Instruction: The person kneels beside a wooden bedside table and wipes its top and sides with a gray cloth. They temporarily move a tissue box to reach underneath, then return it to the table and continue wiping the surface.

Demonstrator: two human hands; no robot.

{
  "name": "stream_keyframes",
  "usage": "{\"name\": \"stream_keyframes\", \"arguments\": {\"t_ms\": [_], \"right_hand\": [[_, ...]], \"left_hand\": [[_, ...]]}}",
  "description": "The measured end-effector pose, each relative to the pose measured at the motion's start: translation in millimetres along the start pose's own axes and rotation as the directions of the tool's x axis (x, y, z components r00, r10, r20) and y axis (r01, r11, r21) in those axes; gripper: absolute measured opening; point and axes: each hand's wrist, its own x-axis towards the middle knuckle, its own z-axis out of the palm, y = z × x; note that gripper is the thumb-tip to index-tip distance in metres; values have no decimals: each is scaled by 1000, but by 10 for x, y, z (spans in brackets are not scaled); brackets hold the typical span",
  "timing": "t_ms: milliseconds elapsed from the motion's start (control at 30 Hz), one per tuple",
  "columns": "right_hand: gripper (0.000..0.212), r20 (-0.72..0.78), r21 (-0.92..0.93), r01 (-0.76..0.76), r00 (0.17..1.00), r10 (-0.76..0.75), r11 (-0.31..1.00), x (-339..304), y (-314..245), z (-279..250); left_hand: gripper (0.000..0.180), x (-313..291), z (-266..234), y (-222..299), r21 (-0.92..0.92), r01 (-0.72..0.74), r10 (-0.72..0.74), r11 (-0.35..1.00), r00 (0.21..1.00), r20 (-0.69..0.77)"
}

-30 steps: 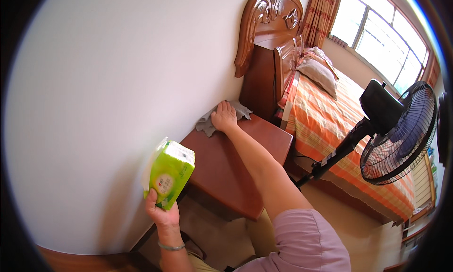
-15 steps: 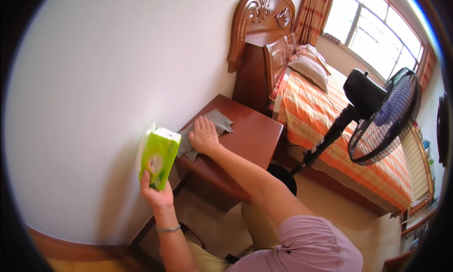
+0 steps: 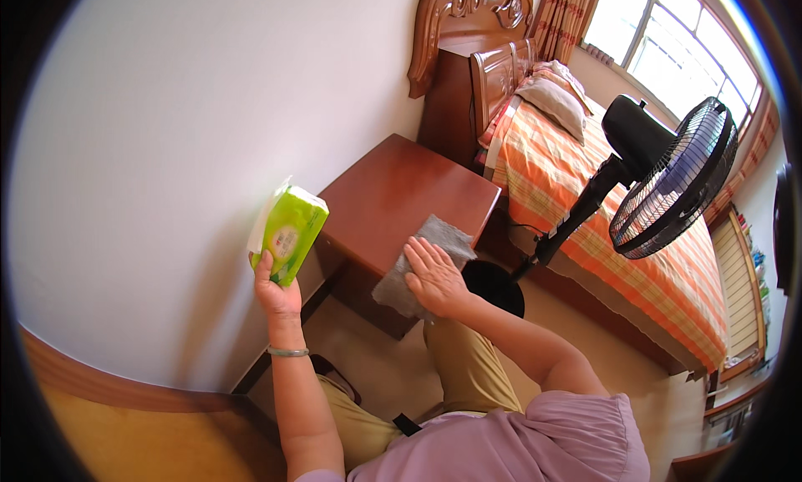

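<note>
My left hand (image 3: 277, 288) grips the lower end of a green pack of tissues (image 3: 291, 235), held up in front of the white wall. A white tissue pokes from the pack's wall-facing side. Flat on a grey cloth (image 3: 443, 235) lies my right hand (image 3: 436, 275), fingers stretched out. The cloth is spread over the near right edge of a reddish-brown wooden nightstand (image 3: 393, 190), and part of it hangs past that edge. My palm covers some of the cloth.
Beyond the nightstand stands a bed (image 3: 585, 206) with an orange striped cover and carved wooden headboard (image 3: 472, 18). A black standing fan (image 3: 668, 181) rises at the right, its round base (image 3: 493, 288) on the floor beside the nightstand. The wall (image 3: 167, 148) borders the left.
My right hand and the cloth have slid from the nightstand's wall side across to its near right edge. The tissue pack stays held in my left hand, in nearly the same place.
</note>
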Motion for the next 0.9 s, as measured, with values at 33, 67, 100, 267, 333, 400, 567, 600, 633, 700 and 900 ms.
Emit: {"name": "stream_keyframes", "arguments": {"t_ms": [33,67,100,267,333,400,567,600,633,700,900], "right_hand": [[60,-5,-1,2,1000,-2,1000,-111,18,-42],[60,-14,-13,-8,1000,8,1000,-194,55,-74],[59,-29,-12,8,1000,-8,1000,-230,70,-72],[62,-23,-9,0,1000,-1,1000,112,121,-1],[63,-31,1,-3,1000,3,1000,450,213,95],[62,-44,6,-2,999,2,1000,812,270,144],[62,-60,35,-69,996,71,997,1591,535,327],[61,-65,43,-79,995,82,996,1737,581,359],[61,-70,51,-90,993,94,995,1859,635,388],[61,-87,49,-103,990,107,993,2069,737,438],[60,-176,49,-137,974,144,989,2569,1051,569]], "left_hand": [[42,-4,-16,-15,10,-5,5,1000,1000,-4],[43,-18,40,-59,-6,17,-17,1000,1000,17],[43,-40,88,-93,-21,39,-39,999,999,38],[48,-156,344,-396,-8,68,-68,998,997,43],[51,-189,512,-476,46,45,-49,998,995,85],[55,-157,543,-559,136,21,-30,990,997,65],[62,-22,664,-814,568,-126,101,813,992,76],[65,46,645,-870,627,-172,132,760,985,111],[69,132,600,-949,680,-217,160,701,976,147],[76,277,552,-1074,780,-301,238,549,951,199],[97,385,553,-1292,936,-351,461,7,832,309]]}}
